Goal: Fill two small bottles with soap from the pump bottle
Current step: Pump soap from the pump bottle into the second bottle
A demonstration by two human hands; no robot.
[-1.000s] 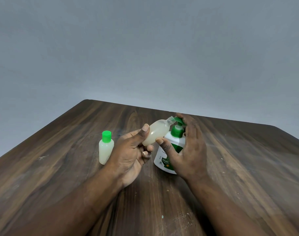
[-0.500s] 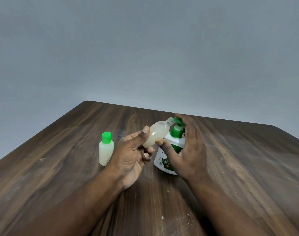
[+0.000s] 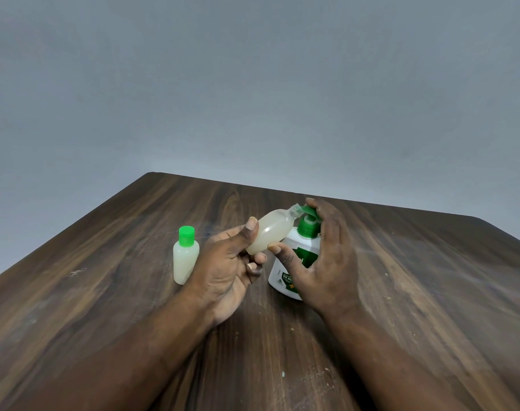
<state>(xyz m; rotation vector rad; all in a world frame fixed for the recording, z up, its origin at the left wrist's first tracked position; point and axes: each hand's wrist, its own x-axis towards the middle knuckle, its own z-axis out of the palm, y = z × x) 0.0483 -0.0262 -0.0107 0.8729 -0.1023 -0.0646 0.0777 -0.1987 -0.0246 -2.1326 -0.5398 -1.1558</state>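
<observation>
My left hand [image 3: 229, 268] grips an uncapped small bottle [image 3: 270, 231] of pale soap, tilted with its open neck at the green nozzle of the pump bottle [image 3: 285, 280]. That white pump bottle with a green label stands upright on the table. My right hand [image 3: 326, 256] lies over it, fingers pressing on the green pump head [image 3: 309, 221] and thumb along the bottle's front. A second small bottle [image 3: 185, 256], filled with pale soap and closed with a green cap, stands upright to the left of my left hand.
The dark wooden table [image 3: 401, 292] stretches out on all sides, its far edge meeting a plain grey wall. Small pale specks dot the wood near the front.
Both hands and bottles hold nearly the same pose. The tilted small bottle stays at the pump nozzle with my right fingers on the pump head.
</observation>
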